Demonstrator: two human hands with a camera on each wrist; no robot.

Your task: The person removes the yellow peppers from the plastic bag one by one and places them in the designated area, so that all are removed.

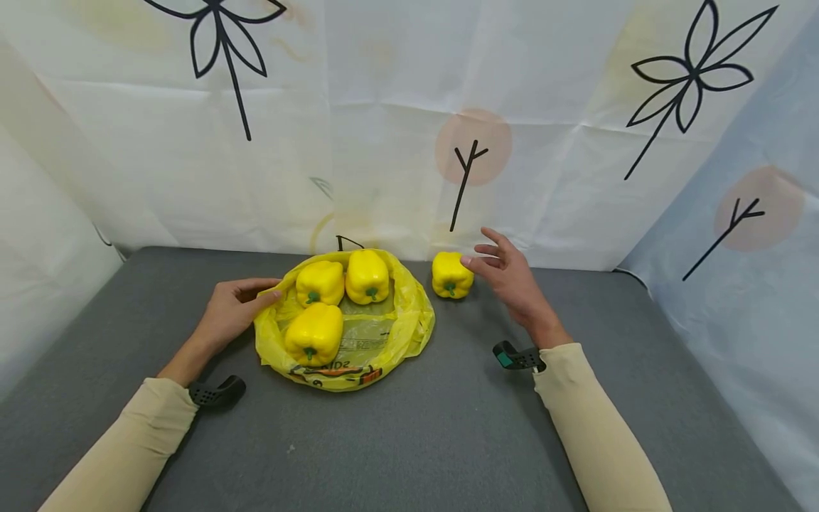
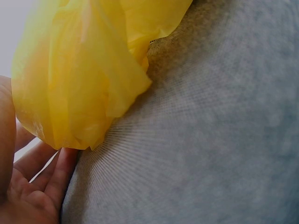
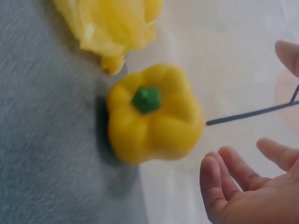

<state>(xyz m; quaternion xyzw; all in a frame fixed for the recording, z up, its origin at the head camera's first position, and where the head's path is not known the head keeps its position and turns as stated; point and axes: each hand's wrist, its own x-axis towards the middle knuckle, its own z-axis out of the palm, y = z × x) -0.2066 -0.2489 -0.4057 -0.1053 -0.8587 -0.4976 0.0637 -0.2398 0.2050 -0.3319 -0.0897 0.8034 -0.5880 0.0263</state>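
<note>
Lone yellow pepper at the far edge, right hand loose beside it

Lone yellow pepper (image 1: 451, 274) on the tabletop (image 1: 409, 455), close to the far edge, right of that edge's middle, green stem toward the near side. Right hand (image 1: 510, 281) just beside it: fingers parted and slightly bent, thumb out, nothing held; the right wrist view shows a gap between hand and pepper.

Yellow plastic bag (image 1: 419, 320) left of the pepper, near the far edge, mouth spread wide, dark and orange print on its near side. Three yellow peppers inside: two side by side at the back (image 1: 320, 283) (image 1: 367, 277), one in front at the left (image 1: 313, 334). Left hand (image 1: 230, 313) pinches the bag's left rim, thumb over it, fingers behind.

Surface: dull grey, fine cloth-like weave in the wrist views; a small pale speck (image 1: 291, 449) toward the near side.

Room: whitish creased sheet (image 1: 384, 142) rising behind the far edge, black leaf drawings above, a twig on a pink disc lower down. Bluish sheet (image 1: 755, 341) along the right edge, second twig and disc. Pale sheet (image 1: 51, 249) beyond the far left corner.

Beige sleeves (image 1: 601, 434), dark wrist straps (image 1: 217, 391).
</note>
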